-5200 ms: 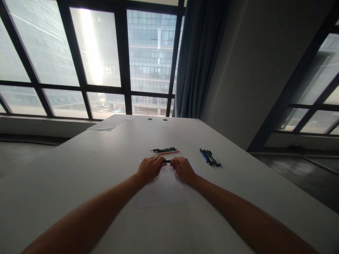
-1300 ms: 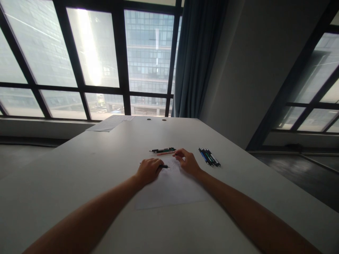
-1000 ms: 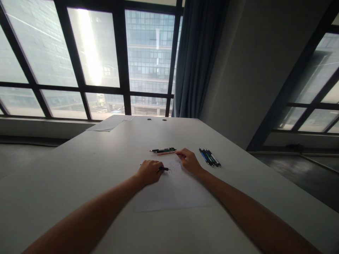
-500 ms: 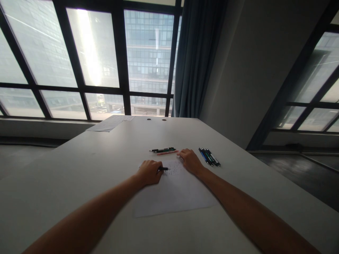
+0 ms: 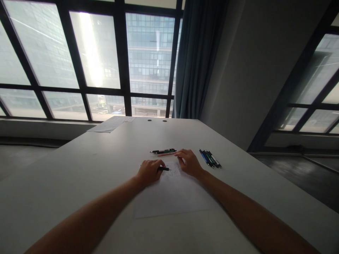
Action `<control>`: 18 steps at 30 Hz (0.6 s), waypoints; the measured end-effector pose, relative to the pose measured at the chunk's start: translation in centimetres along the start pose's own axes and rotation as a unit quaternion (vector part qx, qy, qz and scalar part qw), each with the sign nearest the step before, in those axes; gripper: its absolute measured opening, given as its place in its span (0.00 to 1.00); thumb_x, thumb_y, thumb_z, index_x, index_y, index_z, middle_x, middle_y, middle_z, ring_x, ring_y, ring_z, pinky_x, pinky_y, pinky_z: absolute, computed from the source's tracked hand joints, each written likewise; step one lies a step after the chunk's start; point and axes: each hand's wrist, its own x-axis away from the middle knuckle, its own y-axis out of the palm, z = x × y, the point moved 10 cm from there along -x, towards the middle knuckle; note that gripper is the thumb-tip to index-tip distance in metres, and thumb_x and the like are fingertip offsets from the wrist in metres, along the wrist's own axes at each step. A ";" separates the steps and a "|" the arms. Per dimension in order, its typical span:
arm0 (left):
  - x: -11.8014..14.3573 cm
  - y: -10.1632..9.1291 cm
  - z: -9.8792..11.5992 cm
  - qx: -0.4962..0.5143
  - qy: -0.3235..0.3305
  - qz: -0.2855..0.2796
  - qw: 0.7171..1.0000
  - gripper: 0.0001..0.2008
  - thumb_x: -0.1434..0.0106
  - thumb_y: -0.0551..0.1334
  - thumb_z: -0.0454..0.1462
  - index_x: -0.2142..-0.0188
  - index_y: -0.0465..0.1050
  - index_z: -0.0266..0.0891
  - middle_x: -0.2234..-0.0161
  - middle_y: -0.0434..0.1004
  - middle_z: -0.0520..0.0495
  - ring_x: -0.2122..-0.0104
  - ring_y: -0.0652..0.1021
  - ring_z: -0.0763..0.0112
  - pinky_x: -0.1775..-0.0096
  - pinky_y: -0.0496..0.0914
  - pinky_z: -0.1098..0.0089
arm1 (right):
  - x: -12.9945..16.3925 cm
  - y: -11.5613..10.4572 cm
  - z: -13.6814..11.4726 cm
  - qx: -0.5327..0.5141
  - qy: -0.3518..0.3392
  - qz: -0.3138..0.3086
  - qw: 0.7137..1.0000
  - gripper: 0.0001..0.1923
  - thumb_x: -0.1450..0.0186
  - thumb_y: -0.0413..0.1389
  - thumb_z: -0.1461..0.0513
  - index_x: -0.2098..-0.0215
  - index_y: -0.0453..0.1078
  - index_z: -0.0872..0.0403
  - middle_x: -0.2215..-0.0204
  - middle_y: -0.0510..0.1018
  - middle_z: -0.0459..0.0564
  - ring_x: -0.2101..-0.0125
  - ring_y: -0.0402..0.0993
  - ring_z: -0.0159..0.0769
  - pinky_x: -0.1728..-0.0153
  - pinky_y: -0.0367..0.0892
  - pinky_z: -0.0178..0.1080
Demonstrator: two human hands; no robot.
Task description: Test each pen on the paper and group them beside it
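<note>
A black pen (image 5: 164, 169) is gripped in my left hand (image 5: 150, 170), its tip pointing right over handwriting on a white sheet of paper (image 5: 172, 197). My right hand (image 5: 191, 163) is at the upper right of the sheet, thumb and fingers apart. Its fingertips reach the right end of a pink pen (image 5: 166, 154) that lies on the table, covering that end. Just behind the pink pen lie dark pens (image 5: 162, 151), partly overlapping. The lower right part of the sheet runs beneath my right forearm.
Several pens (image 5: 210, 158) with blue, green and dark barrels lie side by side, right of my right hand. More papers (image 5: 107, 125) rest at the far left of the white table (image 5: 106, 155). Windows and a blue curtain (image 5: 190, 70) stand beyond the table's far edge.
My right hand's thumb and fingers have spread apart, and its fingertips now cover the pink pen's right end. The left hand keeps the black pen in nearly the same place.
</note>
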 end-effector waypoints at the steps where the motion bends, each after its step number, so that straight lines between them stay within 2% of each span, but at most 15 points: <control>1: 0.0 -0.4 0.1 0.007 0.009 0.023 1.000 0.10 0.42 0.59 0.34 0.61 0.75 0.43 0.64 0.82 0.47 0.68 0.80 0.64 0.65 0.71 0.68 | 0.0 0.2 -0.9 -0.029 -0.017 -0.001 0.999 0.11 0.37 0.51 0.70 0.61 0.73 0.53 0.61 0.78 0.52 0.61 0.73 0.39 0.56 0.62 0.43; 5: 0.2 -1.3 0.6 0.022 0.051 0.072 0.996 0.07 0.38 0.57 0.35 0.62 0.74 0.42 0.66 0.82 0.49 0.69 0.80 0.68 0.67 0.70 0.71 | 0.3 0.4 -3.8 -0.111 -0.064 0.005 0.992 0.05 0.35 0.54 0.63 0.63 0.72 0.53 0.65 0.77 0.50 0.66 0.72 0.36 0.55 0.64 0.44; 10: 0.3 -1.3 0.7 0.018 0.054 0.076 0.995 0.07 0.36 0.57 0.37 0.63 0.74 0.42 0.67 0.82 0.49 0.69 0.80 0.66 0.68 0.70 0.71 | 0.3 0.1 -4.9 -0.119 -0.076 0.011 0.990 0.05 0.35 0.53 0.63 0.64 0.71 0.53 0.67 0.77 0.50 0.68 0.71 0.35 0.58 0.64 0.42; 13: 0.2 -1.1 0.5 0.011 0.033 0.069 0.997 0.08 0.36 0.59 0.39 0.59 0.74 0.42 0.64 0.82 0.47 0.67 0.80 0.65 0.65 0.70 0.70 | 0.2 0.4 -3.6 -0.068 -0.040 0.009 0.997 0.05 0.37 0.54 0.64 0.65 0.71 0.53 0.65 0.77 0.51 0.63 0.72 0.38 0.57 0.63 0.42; 15: 0.1 -0.9 0.3 0.007 0.014 0.055 0.998 0.12 0.37 0.61 0.43 0.56 0.73 0.41 0.63 0.81 0.46 0.66 0.80 0.65 0.64 0.71 0.69 | 0.2 0.6 -1.5 -0.001 0.024 0.007 1.000 0.04 0.38 0.54 0.65 0.66 0.72 0.54 0.63 0.77 0.52 0.60 0.71 0.40 0.58 0.62 0.42; 18: 0.0 -0.5 0.1 0.001 -0.003 0.028 1.000 0.16 0.38 0.63 0.49 0.57 0.74 0.41 0.66 0.80 0.47 0.66 0.79 0.64 0.64 0.70 0.69 | 0.5 1.0 1.4 0.104 0.104 -0.019 0.989 0.03 0.40 0.56 0.66 0.69 0.73 0.55 0.62 0.76 0.54 0.61 0.71 0.41 0.60 0.60 0.41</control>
